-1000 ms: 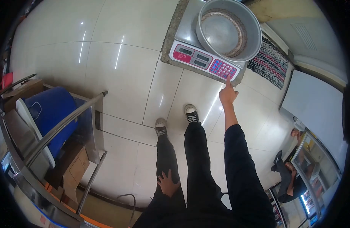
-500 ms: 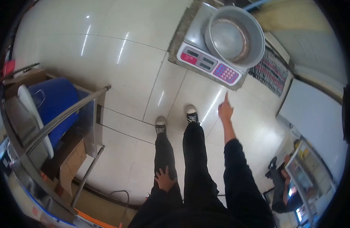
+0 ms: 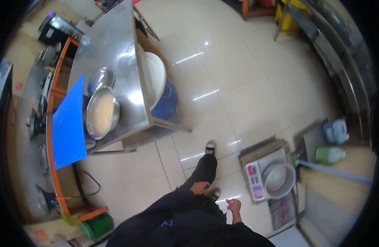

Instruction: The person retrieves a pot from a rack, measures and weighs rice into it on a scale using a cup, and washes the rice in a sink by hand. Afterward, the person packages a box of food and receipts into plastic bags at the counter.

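Observation:
My left hand (image 3: 199, 188) is in front of my left thigh, its fingers curled in and nothing visible in them. Lower right of it, my right hand (image 3: 234, 204) hangs over the floor with fingers loosely bent and apart, holding nothing. Closest to the right hand is a white digital scale (image 3: 253, 175) with a purple keypad, set low on a worn slab (image 3: 249, 153). A round metal pan (image 3: 278, 181) rests on the scale.
A steel table (image 3: 125, 88) at left carries a metal bowl of pale mixture (image 3: 103, 113) beside a blue board (image 3: 70, 125). Under it is a blue drum (image 3: 166, 101). Bottles (image 3: 329, 154), a striped mat (image 3: 282, 212) and a blue pole (image 3: 333, 171) are at right.
My view has swung left, bringing the steel table and bowl into sight. My right hand has dropped from pointing near the scale. My left hand, spread on the thigh before, has curled.

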Action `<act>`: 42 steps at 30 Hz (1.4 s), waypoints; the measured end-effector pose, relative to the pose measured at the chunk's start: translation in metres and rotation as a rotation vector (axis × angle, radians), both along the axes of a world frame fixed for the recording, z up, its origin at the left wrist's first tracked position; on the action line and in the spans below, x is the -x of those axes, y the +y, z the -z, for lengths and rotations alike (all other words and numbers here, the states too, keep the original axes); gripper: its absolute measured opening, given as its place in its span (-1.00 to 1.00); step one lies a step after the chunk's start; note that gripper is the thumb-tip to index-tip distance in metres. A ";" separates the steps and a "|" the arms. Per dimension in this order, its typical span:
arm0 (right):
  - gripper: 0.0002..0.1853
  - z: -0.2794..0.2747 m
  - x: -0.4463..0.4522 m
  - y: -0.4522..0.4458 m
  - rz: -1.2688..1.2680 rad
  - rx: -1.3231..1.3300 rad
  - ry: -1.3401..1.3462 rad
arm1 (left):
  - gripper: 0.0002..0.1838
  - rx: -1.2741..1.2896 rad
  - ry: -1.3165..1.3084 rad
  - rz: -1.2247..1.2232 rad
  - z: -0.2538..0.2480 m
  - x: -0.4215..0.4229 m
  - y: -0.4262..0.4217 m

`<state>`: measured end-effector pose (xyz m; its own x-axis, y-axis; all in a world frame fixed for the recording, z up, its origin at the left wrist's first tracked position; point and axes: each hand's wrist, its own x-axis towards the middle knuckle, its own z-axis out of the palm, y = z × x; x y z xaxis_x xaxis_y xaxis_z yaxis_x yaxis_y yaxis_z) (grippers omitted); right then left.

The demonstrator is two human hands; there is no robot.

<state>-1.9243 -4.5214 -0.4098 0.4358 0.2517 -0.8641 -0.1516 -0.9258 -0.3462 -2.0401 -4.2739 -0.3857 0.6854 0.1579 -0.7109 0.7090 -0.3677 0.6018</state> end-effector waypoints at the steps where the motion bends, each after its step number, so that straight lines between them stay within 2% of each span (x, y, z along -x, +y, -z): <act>1: -0.72 -0.003 -0.026 0.019 -0.049 -0.001 -0.042 | -0.67 0.072 -0.032 -0.050 0.019 -0.007 0.016; 2: -0.71 0.018 -0.051 0.034 -0.033 0.016 -0.102 | -0.67 0.124 -0.080 -0.086 0.030 -0.028 0.048; 3: -0.69 0.050 -0.079 0.055 -0.009 0.014 -0.173 | -0.72 0.063 -0.148 -0.070 0.014 -0.055 0.085; 4: -0.67 0.063 -0.097 0.041 0.001 0.056 -0.215 | -0.73 0.076 -0.171 -0.161 -0.002 -0.073 0.105; 5: -0.71 0.012 -0.122 0.082 0.498 -0.093 0.032 | -0.74 0.096 -0.192 -0.252 -0.019 -0.097 0.133; 6: -0.72 0.009 -0.146 0.112 0.453 -0.156 -0.010 | -0.75 0.087 -0.230 -0.329 -0.029 -0.126 0.172; 8: -0.75 -0.010 -0.184 0.171 0.368 -0.273 -0.074 | -0.77 0.118 -0.399 -0.671 -0.043 -0.162 0.221; 9: -0.77 -0.020 -0.208 0.196 -0.037 -0.476 -0.350 | -0.77 0.138 -0.450 -0.766 -0.046 -0.176 0.248; 12: -0.74 -0.044 -0.279 0.307 0.320 -0.397 0.058 | -0.76 0.215 -0.524 -1.164 -0.087 -0.212 0.317; 14: -0.73 -0.059 -0.329 0.388 0.266 -0.449 0.055 | -0.74 0.214 -0.584 -1.374 -0.086 -0.225 0.362; 16: -0.73 -0.077 -0.371 0.474 0.117 -0.506 0.010 | -0.71 0.191 -0.600 -1.608 -0.080 -0.220 0.382; 19: -0.74 -0.102 -0.410 0.607 -0.141 -0.599 0.100 | -0.68 0.188 -0.665 -2.028 -0.082 -0.205 0.410; 20: -0.74 -0.101 -0.419 0.653 -0.217 -0.642 0.141 | -0.69 0.205 -0.745 -2.170 -0.084 -0.196 0.408; 23: -0.72 -0.150 -0.402 0.784 -0.335 -0.668 0.306 | -0.64 0.260 -0.925 -2.656 -0.071 -0.166 0.393; 26: -0.63 -0.180 -0.359 0.886 -0.437 -0.675 0.493 | -0.61 0.236 -1.352 -3.002 -0.080 -0.159 0.379; 28: -0.54 -0.172 -0.329 0.945 -0.437 -0.624 0.622 | -0.65 0.209 -1.674 -3.174 -0.092 -0.156 0.383; 31: -0.43 -0.165 -0.275 1.012 -0.277 -0.575 0.827 | -0.64 0.110 -1.900 -3.018 -0.093 -0.156 0.383; 34: -0.37 -0.155 -0.252 1.060 -0.148 -0.548 0.940 | -0.66 -0.024 -2.003 -2.958 -0.086 -0.173 0.388; 35: -0.36 -0.154 -0.238 1.077 -0.123 -0.542 0.986 | -0.68 -0.033 -2.015 -3.032 -0.094 -0.178 0.395; 38: -0.39 -0.152 -0.215 1.114 0.004 -0.425 0.968 | -0.63 -0.351 -2.021 -3.076 -0.124 -0.198 0.411; 40: -0.47 -0.151 -0.205 1.137 -0.036 -0.363 1.078 | -0.69 -0.561 -2.102 -3.047 -0.131 -0.208 0.423; 42: -0.57 -0.126 -0.206 1.163 -0.074 -0.374 1.380 | -0.72 -0.727 -2.181 -3.030 -0.127 -0.215 0.425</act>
